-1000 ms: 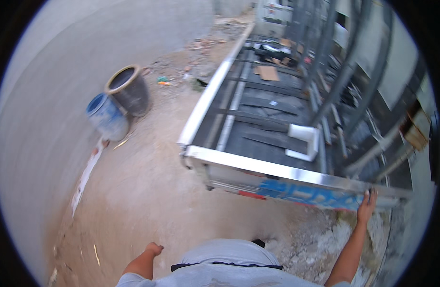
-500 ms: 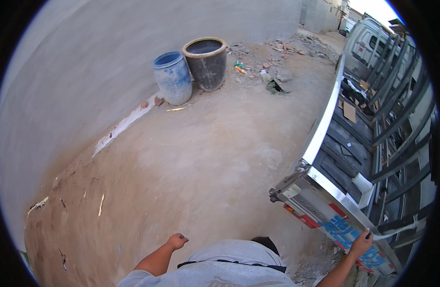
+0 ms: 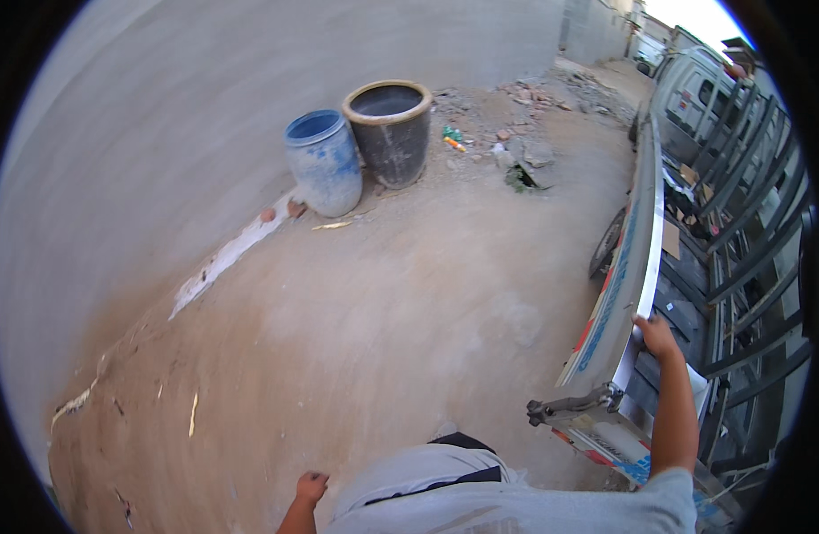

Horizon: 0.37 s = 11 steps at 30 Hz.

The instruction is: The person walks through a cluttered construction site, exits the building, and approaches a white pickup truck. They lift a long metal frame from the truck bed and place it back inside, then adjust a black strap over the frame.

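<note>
My right arm reaches forward, and my right hand (image 3: 656, 336) grips the bright metal top rail (image 3: 650, 285) of the truck bed's side panel near its rear corner. The fingertips lie over the rail's edge; part of the grip is hidden under the hand. My left hand (image 3: 312, 487) hangs low at my left side, fingers curled in, with nothing visible in it. Just behind the right hand's place on the rail are the bed's corner latch (image 3: 574, 405) and the tailgate (image 3: 610, 445).
Curved dark bars (image 3: 757, 240) arch over the bed, where flat dark pieces and a cardboard scrap (image 3: 670, 238) lie. A blue barrel (image 3: 325, 169) and a large dark pot (image 3: 390, 133) stand by the grey wall (image 3: 205, 107). Rubble (image 3: 539, 151) lies beyond them.
I have stepped forward along the truck. My right hand has gone from the tailgate's top edge to the side rail. The left hand has dropped lower.
</note>
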Available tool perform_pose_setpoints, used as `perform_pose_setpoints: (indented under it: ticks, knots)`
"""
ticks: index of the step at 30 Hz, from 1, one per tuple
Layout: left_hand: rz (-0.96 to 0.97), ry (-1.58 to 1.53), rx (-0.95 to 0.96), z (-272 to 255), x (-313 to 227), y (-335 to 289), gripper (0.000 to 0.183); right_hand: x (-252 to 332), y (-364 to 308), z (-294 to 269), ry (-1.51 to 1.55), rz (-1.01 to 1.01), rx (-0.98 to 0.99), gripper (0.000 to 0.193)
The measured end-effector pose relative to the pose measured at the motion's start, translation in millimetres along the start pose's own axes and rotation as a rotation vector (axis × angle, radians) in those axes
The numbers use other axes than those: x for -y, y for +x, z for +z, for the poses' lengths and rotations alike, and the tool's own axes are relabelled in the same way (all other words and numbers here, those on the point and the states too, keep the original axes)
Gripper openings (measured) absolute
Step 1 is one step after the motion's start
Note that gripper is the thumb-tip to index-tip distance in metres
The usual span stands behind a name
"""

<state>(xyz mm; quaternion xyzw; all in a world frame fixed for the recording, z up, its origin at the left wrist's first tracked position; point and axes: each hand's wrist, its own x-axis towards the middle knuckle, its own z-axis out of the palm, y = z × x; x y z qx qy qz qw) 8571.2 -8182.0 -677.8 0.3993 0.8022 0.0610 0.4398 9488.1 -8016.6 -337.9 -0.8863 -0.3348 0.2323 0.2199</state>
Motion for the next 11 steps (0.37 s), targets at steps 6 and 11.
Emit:
perform_pose_setpoints:
  ticks: [6, 11]
  knots:
    - [-0.426, -0.653, -0.194, -46.9, 43.2, 8.2, 0.027, -41.7, 196.1, 19.0, -0.416, 0.090, -0.226, 0.073]
    - [0.100, 0.431, 0.271, -54.2, 94.8, 27.6, 0.039, -53.7, 191.4, 18.4, -0.567, 0.204, -0.357, 0.071]
